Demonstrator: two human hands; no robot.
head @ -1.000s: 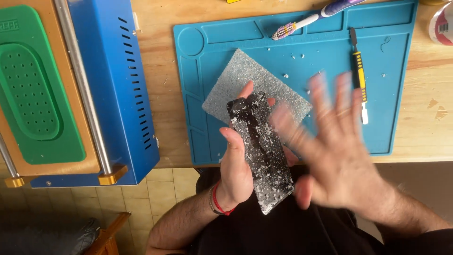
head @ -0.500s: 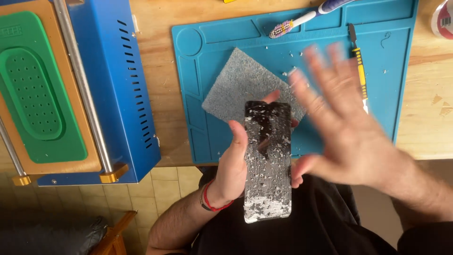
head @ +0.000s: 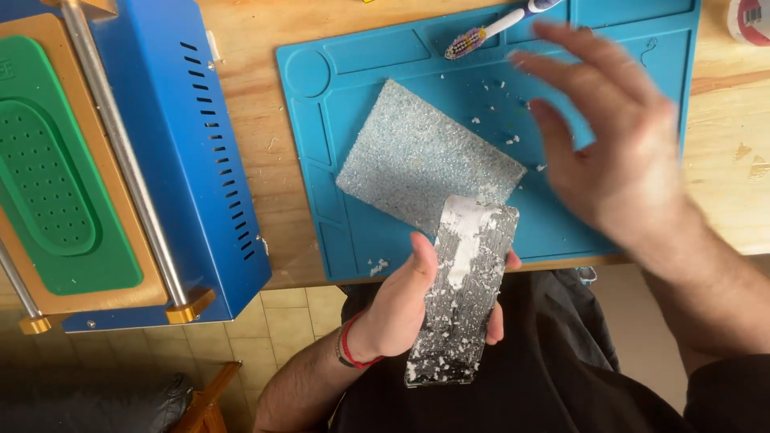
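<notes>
My left hand (head: pixel 401 309) grips a flat phone-sized panel (head: pixel 464 289) covered in shattered glass bits and white residue, held over my lap at the table's front edge. My right hand (head: pixel 618 152) hovers open and blurred above the right part of the blue silicone work mat (head: pixel 321 176), holding nothing. A grey sparkly rectangular sheet (head: pixel 421 156) lies on the mat just beyond the panel's top end. Small white crumbs are scattered on the mat.
A blue metal machine (head: pixel 208 152) with a green perforated pad (head: pixel 56 184) and a metal bar stands at the left on the wooden table (head: pixel 257 96). A toothbrush (head: pixel 497 24) lies at the mat's far edge. A tape roll (head: pixel 750 20) sits far right.
My right hand lifted away from the panel, up and to the right. The panel now shows a white streak and sits lower, tilted, in my left hand.
</notes>
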